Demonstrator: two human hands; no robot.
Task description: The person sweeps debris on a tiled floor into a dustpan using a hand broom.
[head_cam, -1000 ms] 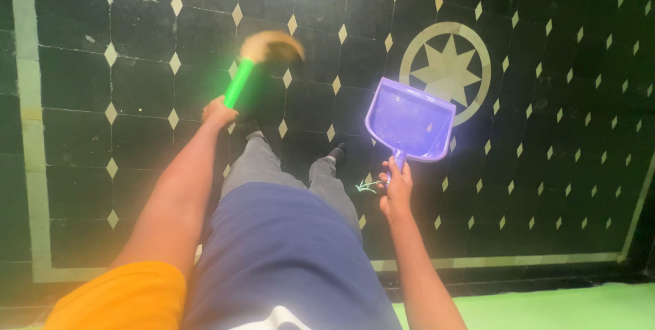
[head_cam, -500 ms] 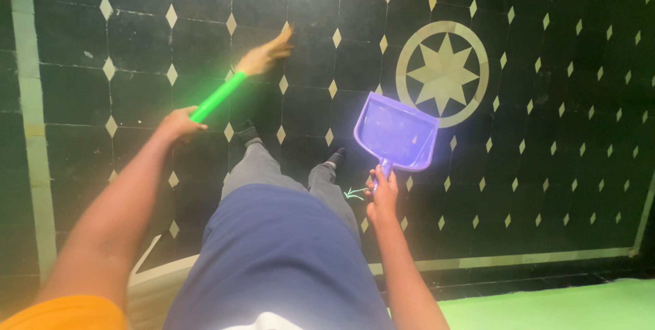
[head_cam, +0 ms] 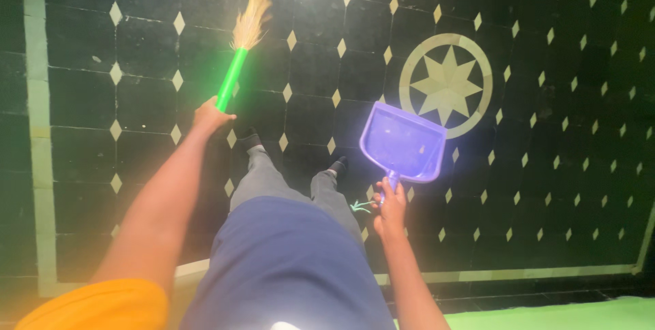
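Observation:
My left hand (head_cam: 210,114) grips the bright green handle of a short hand broom (head_cam: 235,71). Its straw bristles point away from me and up the frame, above the dark tiled floor. My right hand (head_cam: 390,208) holds the handle of a purple plastic dustpan (head_cam: 404,142), its open mouth facing away from me. The pan hangs level in front of my right leg, above the floor. My legs in grey trousers and dark shoes stand between the two hands.
The floor (head_cam: 559,98) is black tile with small pale diamond inlays. A round pale star medallion (head_cam: 447,84) lies just beyond the dustpan. A pale border strip (head_cam: 34,132) runs along the left and near edges, and a green surface (head_cam: 546,315) lies at bottom right.
My left hand has swung the broom: the bristles went from right in front of me, out to the right, and now point straight ahead. The dustpan stays nearly still in my right hand.

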